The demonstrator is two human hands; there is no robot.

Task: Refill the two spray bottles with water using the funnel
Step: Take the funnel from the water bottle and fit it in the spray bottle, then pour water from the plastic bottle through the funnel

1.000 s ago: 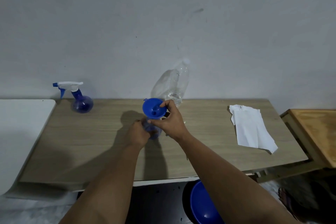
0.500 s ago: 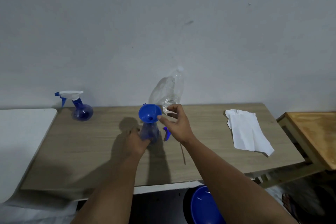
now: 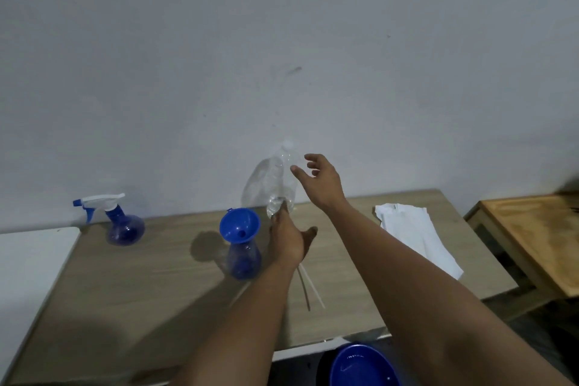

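Observation:
A blue funnel (image 3: 239,225) sits tilted in the neck of an uncapped blue spray bottle (image 3: 243,259) at the middle of the wooden table (image 3: 125,291). A second spray bottle (image 3: 120,222), with its white and blue trigger head on, stands at the back left. A clear plastic water bottle (image 3: 280,185) with a white cap stands by the wall, a little water at its bottom. My left hand (image 3: 289,241) is open just below that bottle, off the spray bottle. My right hand (image 3: 319,180) is open, fingers spread right beside the bottle's neck.
A white dip tube (image 3: 311,288) lies on the table beside my left forearm. White paper towel (image 3: 416,236) lies at the right. A white surface (image 3: 28,266) adjoins on the left, a wooden stool (image 3: 532,238) on the right. A blue basin (image 3: 363,365) sits below the front edge.
Both hands let go of the funnel and spray bottle and moved back and right toward the clear water bottle. The funnel stays in the bottle's neck. The camera tilted up.

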